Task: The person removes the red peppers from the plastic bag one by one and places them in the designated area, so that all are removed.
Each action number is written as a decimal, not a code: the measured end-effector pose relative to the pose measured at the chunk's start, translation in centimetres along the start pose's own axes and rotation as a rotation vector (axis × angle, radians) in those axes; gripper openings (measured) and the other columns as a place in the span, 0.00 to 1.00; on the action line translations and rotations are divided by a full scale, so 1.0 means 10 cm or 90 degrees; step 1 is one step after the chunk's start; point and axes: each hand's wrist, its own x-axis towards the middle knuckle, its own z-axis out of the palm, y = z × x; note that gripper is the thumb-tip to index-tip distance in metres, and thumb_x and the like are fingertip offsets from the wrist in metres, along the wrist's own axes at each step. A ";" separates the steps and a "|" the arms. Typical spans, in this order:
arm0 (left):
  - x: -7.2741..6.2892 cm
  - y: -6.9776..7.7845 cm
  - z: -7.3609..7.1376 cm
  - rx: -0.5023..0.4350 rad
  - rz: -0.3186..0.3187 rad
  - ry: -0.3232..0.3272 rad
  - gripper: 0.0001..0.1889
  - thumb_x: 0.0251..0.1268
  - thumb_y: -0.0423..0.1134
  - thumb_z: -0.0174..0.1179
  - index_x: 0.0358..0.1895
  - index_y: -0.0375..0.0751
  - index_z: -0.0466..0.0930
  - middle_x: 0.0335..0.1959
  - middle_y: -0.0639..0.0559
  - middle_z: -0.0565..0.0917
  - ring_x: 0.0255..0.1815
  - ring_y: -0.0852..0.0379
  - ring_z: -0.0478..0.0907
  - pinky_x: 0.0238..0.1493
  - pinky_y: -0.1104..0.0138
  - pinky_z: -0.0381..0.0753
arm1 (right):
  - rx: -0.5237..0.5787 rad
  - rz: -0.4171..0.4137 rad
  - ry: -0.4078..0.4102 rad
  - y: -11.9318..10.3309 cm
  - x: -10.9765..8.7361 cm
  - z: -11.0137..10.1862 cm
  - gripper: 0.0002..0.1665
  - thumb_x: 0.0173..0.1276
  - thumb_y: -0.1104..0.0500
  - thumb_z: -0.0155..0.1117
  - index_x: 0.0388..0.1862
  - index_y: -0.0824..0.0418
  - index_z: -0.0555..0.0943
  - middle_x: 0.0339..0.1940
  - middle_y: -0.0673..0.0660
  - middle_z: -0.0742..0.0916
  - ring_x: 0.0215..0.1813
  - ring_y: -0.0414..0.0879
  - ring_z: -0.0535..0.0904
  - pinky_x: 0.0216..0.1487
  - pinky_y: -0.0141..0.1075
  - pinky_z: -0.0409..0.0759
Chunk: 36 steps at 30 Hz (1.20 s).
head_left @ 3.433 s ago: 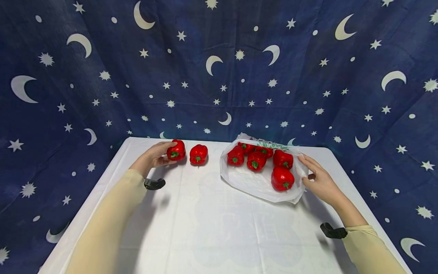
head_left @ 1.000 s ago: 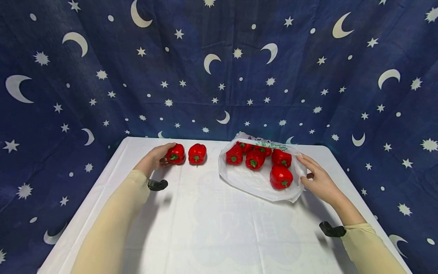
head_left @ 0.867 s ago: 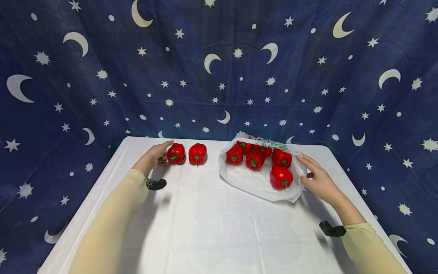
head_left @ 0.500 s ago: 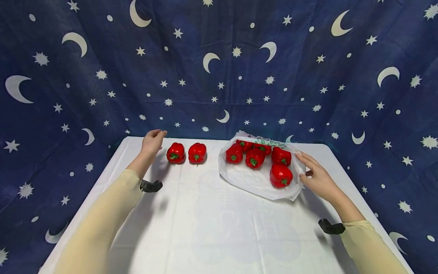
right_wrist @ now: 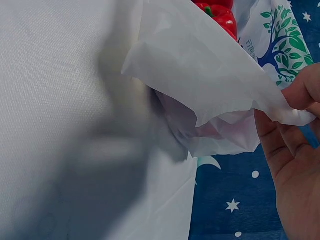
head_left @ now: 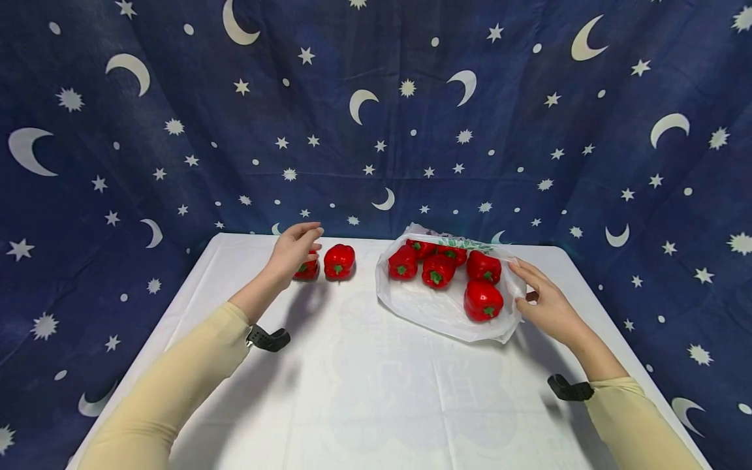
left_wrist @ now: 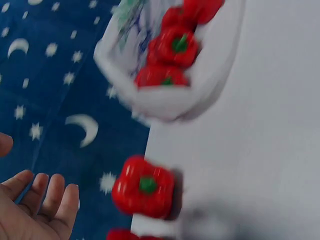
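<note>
My left hand (head_left: 294, 251) hovers with loosely extended fingers over a red bell pepper (head_left: 308, 271), which it partly hides in the head view. A second bell pepper (head_left: 339, 262) stands on the table just to its right. In the left wrist view, the left hand (left_wrist: 37, 212) has nothing in its grasp. On the right, a white plastic bag (head_left: 431, 324) lies with its mouth spread toward me, several red bell peppers inside. My right hand (head_left: 552, 310) pinches the bag's right edge between thumb and fingers, as the right wrist view shows at the hand (right_wrist: 300, 165).
A white cloth covers the table (head_left: 352, 385). Behind and at both sides hangs a dark blue curtain (head_left: 329, 117) with moons and stars, close to the table's back edge. Dark straps (head_left: 268, 338) sit at both wrists.
Earlier, the left hand held the leftmost bell pepper and lowered it onto the table. It let go, drew up and left, then came back right above it. The right hand has stayed at the bag.
</note>
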 end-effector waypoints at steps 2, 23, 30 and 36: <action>-0.07 0.04 0.12 0.009 0.009 -0.036 0.27 0.79 0.49 0.54 0.73 0.39 0.69 0.68 0.40 0.73 0.63 0.38 0.77 0.64 0.48 0.77 | -0.002 0.004 0.002 0.00 0.00 -0.01 0.44 0.66 0.74 0.61 0.81 0.65 0.60 0.81 0.65 0.61 0.64 0.60 0.69 0.45 0.16 0.73; -0.44 0.24 1.41 0.099 0.122 -0.343 0.24 0.73 0.51 0.60 0.68 0.48 0.78 0.62 0.53 0.80 0.54 0.56 0.79 0.55 0.62 0.83 | -0.006 0.006 0.012 0.00 0.01 0.00 0.44 0.67 0.73 0.61 0.81 0.64 0.60 0.81 0.65 0.62 0.65 0.61 0.69 0.45 0.16 0.72; -0.37 0.03 1.90 0.003 -0.051 -0.416 0.31 0.71 0.49 0.63 0.73 0.42 0.71 0.62 0.50 0.79 0.63 0.43 0.78 0.57 0.54 0.83 | 0.004 -0.001 0.015 -0.04 0.01 -0.02 0.43 0.67 0.73 0.61 0.81 0.64 0.61 0.81 0.64 0.62 0.66 0.60 0.69 0.45 0.16 0.73; -0.30 -0.14 2.21 -0.059 -0.179 -0.388 0.38 0.70 0.49 0.64 0.77 0.36 0.63 0.68 0.44 0.75 0.68 0.37 0.73 0.57 0.54 0.83 | 0.007 -0.018 0.019 -0.04 0.04 -0.02 0.42 0.66 0.73 0.60 0.80 0.64 0.63 0.81 0.63 0.63 0.66 0.58 0.68 0.46 0.18 0.73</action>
